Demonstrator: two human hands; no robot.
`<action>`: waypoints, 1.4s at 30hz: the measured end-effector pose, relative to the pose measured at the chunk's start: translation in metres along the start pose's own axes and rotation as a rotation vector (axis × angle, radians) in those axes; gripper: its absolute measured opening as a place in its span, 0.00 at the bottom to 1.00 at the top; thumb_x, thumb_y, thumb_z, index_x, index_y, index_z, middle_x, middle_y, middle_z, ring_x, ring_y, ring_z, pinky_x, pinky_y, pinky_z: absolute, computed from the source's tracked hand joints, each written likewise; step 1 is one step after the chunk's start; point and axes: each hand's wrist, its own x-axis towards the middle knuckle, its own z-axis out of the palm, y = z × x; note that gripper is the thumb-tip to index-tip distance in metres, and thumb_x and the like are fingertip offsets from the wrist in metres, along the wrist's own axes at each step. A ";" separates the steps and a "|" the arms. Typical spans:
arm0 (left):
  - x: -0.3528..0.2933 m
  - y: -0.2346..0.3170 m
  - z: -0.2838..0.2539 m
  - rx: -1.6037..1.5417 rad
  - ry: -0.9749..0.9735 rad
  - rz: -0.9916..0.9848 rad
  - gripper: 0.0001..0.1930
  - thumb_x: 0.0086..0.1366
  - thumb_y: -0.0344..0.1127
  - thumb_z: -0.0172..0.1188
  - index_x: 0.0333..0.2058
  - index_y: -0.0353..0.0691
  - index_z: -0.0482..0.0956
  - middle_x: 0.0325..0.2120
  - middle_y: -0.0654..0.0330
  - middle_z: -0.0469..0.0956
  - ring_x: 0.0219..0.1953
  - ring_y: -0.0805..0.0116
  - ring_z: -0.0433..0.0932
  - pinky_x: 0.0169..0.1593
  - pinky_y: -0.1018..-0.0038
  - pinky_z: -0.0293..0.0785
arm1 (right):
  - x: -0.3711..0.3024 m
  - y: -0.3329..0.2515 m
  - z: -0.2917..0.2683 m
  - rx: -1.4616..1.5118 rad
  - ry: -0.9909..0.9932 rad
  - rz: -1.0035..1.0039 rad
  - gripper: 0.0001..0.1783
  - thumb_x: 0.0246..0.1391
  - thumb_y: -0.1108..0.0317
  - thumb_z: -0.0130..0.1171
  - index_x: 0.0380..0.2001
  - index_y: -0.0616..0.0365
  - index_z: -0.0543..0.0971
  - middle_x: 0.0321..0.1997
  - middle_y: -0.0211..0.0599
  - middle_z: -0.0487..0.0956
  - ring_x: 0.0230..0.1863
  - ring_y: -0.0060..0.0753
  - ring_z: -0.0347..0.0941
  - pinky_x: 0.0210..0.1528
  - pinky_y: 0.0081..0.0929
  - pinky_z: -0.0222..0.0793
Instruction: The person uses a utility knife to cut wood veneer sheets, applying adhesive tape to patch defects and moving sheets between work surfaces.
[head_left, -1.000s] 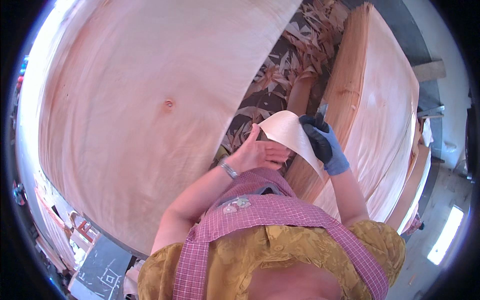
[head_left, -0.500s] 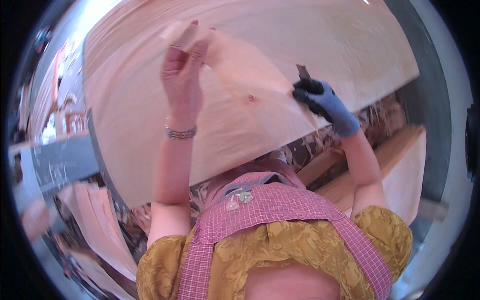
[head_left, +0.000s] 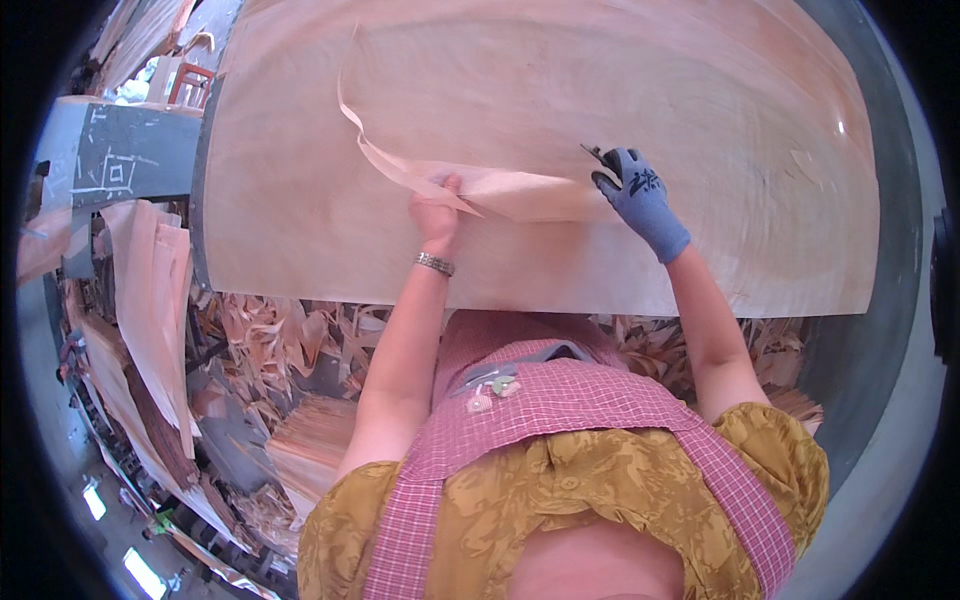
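Note:
A large pale wood veneer sheet (head_left: pixel 700 110) spreads across the table in front of me. My left hand (head_left: pixel 436 215), bare with a metal watch band at the wrist, is closed on a loose veneer strip (head_left: pixel 515 192). One thin end of this strip curls up to the left; its wider part reaches right, toward the other hand. My right hand (head_left: pixel 636 195), in a blue and black glove, grips a small dark knife (head_left: pixel 594 153) whose tip points up and left. Most of its handle is hidden in the fingers.
Veneer scraps (head_left: pixel 265 340) lie heaped below the sheet's near edge. A stack of veneer (head_left: pixel 315 440) stands by my left arm, and long pale sheets (head_left: pixel 150 290) hang farther left. A grey-blue panel (head_left: pixel 135 150) adjoins the table's left side.
My left hand has come down and toward me, still holding the strip, which now curls. The right hand with the knife stays about level. The large sheet sits straighter in view.

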 end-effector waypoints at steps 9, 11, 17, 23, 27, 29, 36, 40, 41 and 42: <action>-0.007 -0.023 0.007 0.056 0.101 0.138 0.05 0.62 0.28 0.65 0.31 0.34 0.78 0.26 0.62 0.79 0.26 0.74 0.76 0.30 0.74 0.73 | -0.041 -0.077 0.063 -0.088 -0.392 -0.195 0.14 0.66 0.57 0.46 0.43 0.57 0.66 0.20 0.46 0.79 0.21 0.53 0.78 0.21 0.49 0.70; -0.019 -0.004 0.016 0.004 0.111 0.048 0.05 0.63 0.28 0.64 0.33 0.34 0.77 0.27 0.62 0.79 0.28 0.74 0.77 0.30 0.75 0.73 | -0.042 -0.079 0.085 -0.105 -0.381 -0.185 0.14 0.66 0.57 0.45 0.43 0.58 0.66 0.19 0.47 0.79 0.20 0.52 0.78 0.20 0.50 0.69; -0.055 -0.015 -0.001 0.402 0.247 0.206 0.09 0.67 0.34 0.58 0.38 0.33 0.76 0.32 0.54 0.81 0.34 0.64 0.80 0.38 0.69 0.75 | -0.032 -0.078 0.093 -0.194 -0.448 -0.182 0.14 0.65 0.59 0.44 0.43 0.59 0.67 0.21 0.47 0.81 0.22 0.50 0.80 0.19 0.53 0.70; -0.064 -0.016 0.035 0.938 0.041 0.754 0.13 0.67 0.34 0.53 0.46 0.35 0.77 0.48 0.54 0.78 0.51 0.55 0.74 0.56 0.62 0.68 | -0.031 -0.079 0.094 -0.255 -0.470 -0.232 0.14 0.61 0.61 0.47 0.44 0.60 0.67 0.24 0.48 0.82 0.27 0.49 0.82 0.23 0.52 0.73; -0.053 -0.036 0.037 1.079 0.082 0.728 0.17 0.65 0.39 0.58 0.48 0.37 0.77 0.51 0.56 0.76 0.54 0.56 0.72 0.59 0.62 0.66 | -0.043 -0.058 0.080 -0.208 -0.490 -0.300 0.14 0.60 0.63 0.47 0.44 0.62 0.67 0.26 0.47 0.82 0.27 0.47 0.82 0.27 0.49 0.74; -0.059 -0.026 0.043 1.071 0.062 0.676 0.20 0.61 0.43 0.63 0.49 0.38 0.77 0.52 0.56 0.75 0.56 0.56 0.71 0.59 0.61 0.65 | -0.048 -0.028 0.065 -0.293 -0.539 -0.361 0.13 0.61 0.63 0.46 0.44 0.60 0.67 0.25 0.47 0.82 0.26 0.48 0.81 0.26 0.49 0.73; -0.062 -0.020 0.046 1.183 0.069 0.604 0.32 0.52 0.50 0.70 0.53 0.42 0.75 0.57 0.56 0.69 0.58 0.56 0.67 0.59 0.58 0.63 | -0.007 0.076 -0.018 -0.501 -0.661 -0.606 0.08 0.63 0.62 0.46 0.39 0.51 0.72 0.23 0.39 0.80 0.26 0.50 0.78 0.30 0.46 0.71; -0.059 -0.016 0.044 1.093 0.069 0.559 0.41 0.50 0.50 0.71 0.61 0.45 0.65 0.56 0.56 0.69 0.57 0.55 0.67 0.59 0.57 0.62 | 0.007 0.080 -0.040 -0.449 -0.548 -0.664 0.09 0.63 0.63 0.46 0.43 0.49 0.74 0.32 0.40 0.80 0.34 0.48 0.78 0.37 0.45 0.72; -0.060 -0.011 0.044 1.060 0.055 0.529 0.44 0.50 0.49 0.71 0.64 0.45 0.62 0.56 0.56 0.69 0.57 0.55 0.67 0.59 0.57 0.62 | 0.011 0.067 -0.035 -0.375 -0.485 -0.688 0.10 0.63 0.63 0.47 0.44 0.49 0.74 0.35 0.41 0.80 0.37 0.48 0.78 0.39 0.45 0.72; -0.065 -0.007 0.044 1.031 0.026 0.496 0.47 0.49 0.49 0.72 0.66 0.46 0.59 0.56 0.56 0.70 0.57 0.55 0.67 0.59 0.56 0.62 | 0.018 0.042 -0.019 -0.324 -0.501 -0.676 0.12 0.63 0.62 0.47 0.47 0.48 0.74 0.38 0.43 0.78 0.38 0.47 0.78 0.37 0.45 0.72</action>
